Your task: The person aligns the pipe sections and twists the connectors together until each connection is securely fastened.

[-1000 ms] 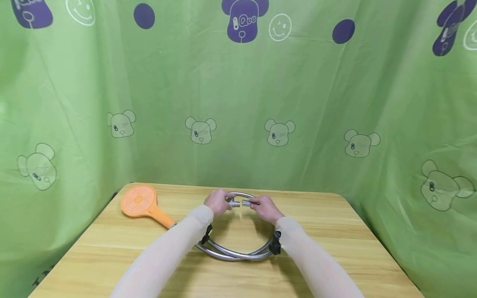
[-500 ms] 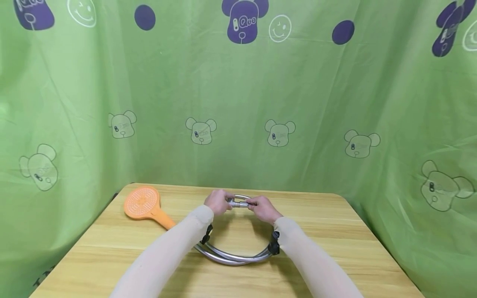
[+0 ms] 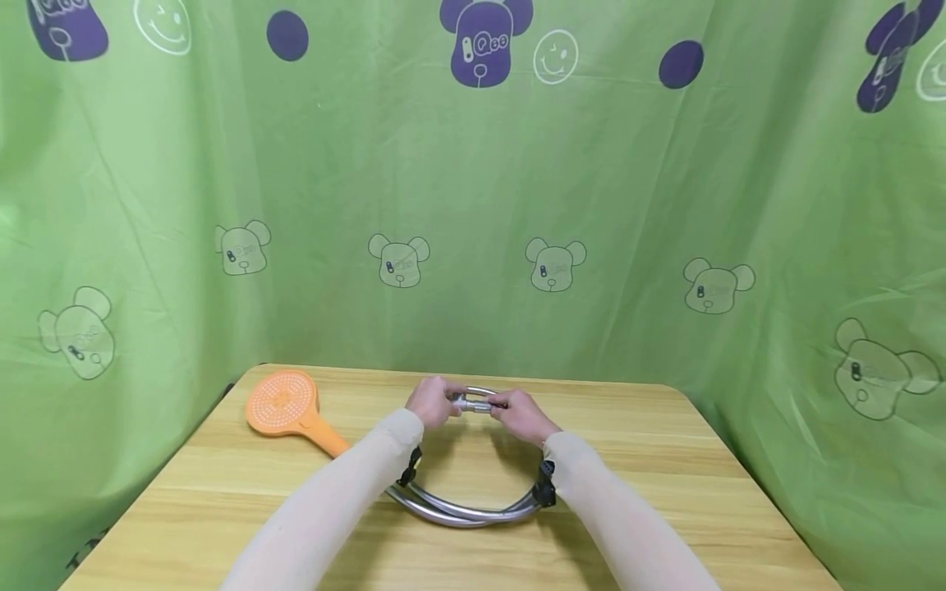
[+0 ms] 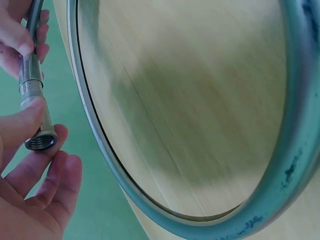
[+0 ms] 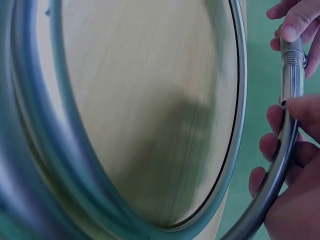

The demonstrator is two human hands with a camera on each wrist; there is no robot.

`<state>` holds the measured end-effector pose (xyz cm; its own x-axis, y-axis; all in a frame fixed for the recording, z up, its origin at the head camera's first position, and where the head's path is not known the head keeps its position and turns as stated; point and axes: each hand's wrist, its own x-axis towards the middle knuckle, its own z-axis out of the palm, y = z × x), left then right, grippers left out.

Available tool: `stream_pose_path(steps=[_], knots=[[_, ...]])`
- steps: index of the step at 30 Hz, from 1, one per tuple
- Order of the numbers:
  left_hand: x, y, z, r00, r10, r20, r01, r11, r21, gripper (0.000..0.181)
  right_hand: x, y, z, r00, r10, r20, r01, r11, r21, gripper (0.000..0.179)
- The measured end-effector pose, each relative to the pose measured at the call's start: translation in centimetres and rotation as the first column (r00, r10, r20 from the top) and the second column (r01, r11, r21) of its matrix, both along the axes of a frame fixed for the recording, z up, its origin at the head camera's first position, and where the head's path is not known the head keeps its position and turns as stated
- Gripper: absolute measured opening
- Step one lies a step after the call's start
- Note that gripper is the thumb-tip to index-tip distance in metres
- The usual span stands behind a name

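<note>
My left hand (image 3: 431, 400) pinches a short metal fitting (image 4: 41, 117) between thumb and fingers. Its near end is open, with threads inside. My right hand (image 3: 525, 415) grips the end of a silver shower hose (image 5: 272, 185), just behind its metal nut (image 5: 292, 82). Nut and fitting meet in line, and some threads still show between them in both wrist views. An orange shower head (image 3: 281, 403) lies face up on the table's left, its handle end hidden behind my left arm.
Loops of the hose (image 3: 473, 519) hang or lie below my hands; the head view does not settle which. The wooden table (image 3: 636, 460) has its far edge just beyond my hands. A green printed curtain (image 3: 473, 320) encloses the back and sides.
A second ago a gap parted the fitting and the hose nut; the right hand has brought the nut left against the fitting. The shower head has shifted slightly right.
</note>
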<state>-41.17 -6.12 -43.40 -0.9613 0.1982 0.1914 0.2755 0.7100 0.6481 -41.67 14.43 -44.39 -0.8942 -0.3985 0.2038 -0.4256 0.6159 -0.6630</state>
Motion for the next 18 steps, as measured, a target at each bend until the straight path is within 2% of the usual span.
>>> stream_pose_path(steps=[5, 11, 18], knots=[[0.01, 0.00, 0.08, 1.000, -0.013, 0.008, 0.013, 1.000, -0.013, 0.046, -0.03, -0.13, 0.05, 1.000, -0.005, 0.012, 0.005, 1.000, 0.020, 0.021], [0.23, -0.04, 0.45, 1.000, -0.025, 0.007, 0.025, 0.999, -0.028, 0.046, -0.08, -0.01, 0.13, 0.999, 0.044, -0.003, -0.044, 0.999, 0.024, 0.018], [0.14, -0.42, 0.27, 0.998, -0.060, -0.031, 0.059, 0.996, -0.060, 0.047, -0.44, 0.08, 0.09, 0.996, 0.083, 0.019, -0.084, 0.996, 0.040, 0.020]])
